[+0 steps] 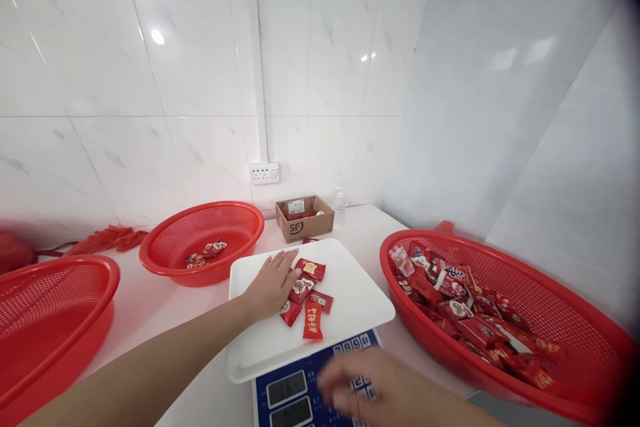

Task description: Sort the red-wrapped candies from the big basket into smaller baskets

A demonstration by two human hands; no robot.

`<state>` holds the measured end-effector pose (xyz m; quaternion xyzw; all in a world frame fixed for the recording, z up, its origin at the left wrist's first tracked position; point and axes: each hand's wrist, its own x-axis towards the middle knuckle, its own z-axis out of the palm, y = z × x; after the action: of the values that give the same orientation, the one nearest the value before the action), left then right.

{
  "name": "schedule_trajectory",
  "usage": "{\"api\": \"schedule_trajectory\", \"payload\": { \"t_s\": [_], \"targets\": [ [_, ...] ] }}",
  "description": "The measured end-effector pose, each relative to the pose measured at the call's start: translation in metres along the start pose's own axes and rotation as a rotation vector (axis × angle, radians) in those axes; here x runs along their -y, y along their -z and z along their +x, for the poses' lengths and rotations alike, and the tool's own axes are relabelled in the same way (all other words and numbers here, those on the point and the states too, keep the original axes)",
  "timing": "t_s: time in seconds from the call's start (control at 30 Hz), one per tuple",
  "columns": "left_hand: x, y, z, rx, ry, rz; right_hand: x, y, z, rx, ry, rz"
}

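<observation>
Red-wrapped candy packets [313, 319] lie in a loose cluster at the centre of the frame, on a white plastic tray [353, 293]; at least five show, some overlapping and bearing pale lettering. The left hand [273, 285] reaches in from the lower left and lies over the left side of this cluster, fingers extended, the thumb spread towards the packets. It looks unclenched, though whatever is beneath the palm is hidden.

Below the tray, at the bottom centre, a digital scale [314, 373] shows its blue panel, number keys and two grey displays [287, 388]. The right hand [385, 370] is blurred over the keypad, its fingers bent; whether it presses a key or holds anything, I cannot tell.

At the right of the frame, a large red perforated basket [565, 293] holds a heap of mostly red packets. Left of centre, a round red basket [187, 230] has a few packets on its bottom, and another red basket [67, 277] is cut off by the left edge. Behind the tray are an open cardboard box [307, 227] marked "SF" and a clear plastic bottle [339, 199]. A white socket plate [265, 173] is on the tiled wall [200, 47] above.
</observation>
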<state>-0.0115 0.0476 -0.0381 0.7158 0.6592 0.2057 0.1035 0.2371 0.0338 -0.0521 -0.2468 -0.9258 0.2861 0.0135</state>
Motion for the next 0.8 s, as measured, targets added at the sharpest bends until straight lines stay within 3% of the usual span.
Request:
{"api": "schedule_trajectory", "payload": {
  "t_s": [0.1, 0.13, 0.3, 0.4, 0.6, 0.8],
  "targets": [
    [0.006, 0.003, -0.008, -0.045, 0.051, -0.047, 0.014, 0.036, 0.04, -0.292, 0.054, 0.12],
    [0.007, 0.005, -0.011, -0.054, 0.061, -0.065, 0.015, 0.042, 0.053, -0.313, 0.075, 0.067],
    [0.006, 0.012, -0.022, -0.049, 0.134, -0.155, 0.008, 0.045, 0.108, -0.043, 0.082, -0.194],
    [0.002, 0.013, -0.025, -0.011, 0.132, -0.193, 0.002, 0.039, 0.125, 0.019, 0.135, -0.222],
    [0.001, 0.008, -0.022, 0.036, 0.071, -0.182, -0.006, 0.037, 0.135, -0.174, 0.217, -0.256],
    [0.009, 0.007, -0.022, 0.049, 0.065, -0.118, -0.014, 0.04, 0.143, -0.257, 0.146, -0.253]
  ]
}}
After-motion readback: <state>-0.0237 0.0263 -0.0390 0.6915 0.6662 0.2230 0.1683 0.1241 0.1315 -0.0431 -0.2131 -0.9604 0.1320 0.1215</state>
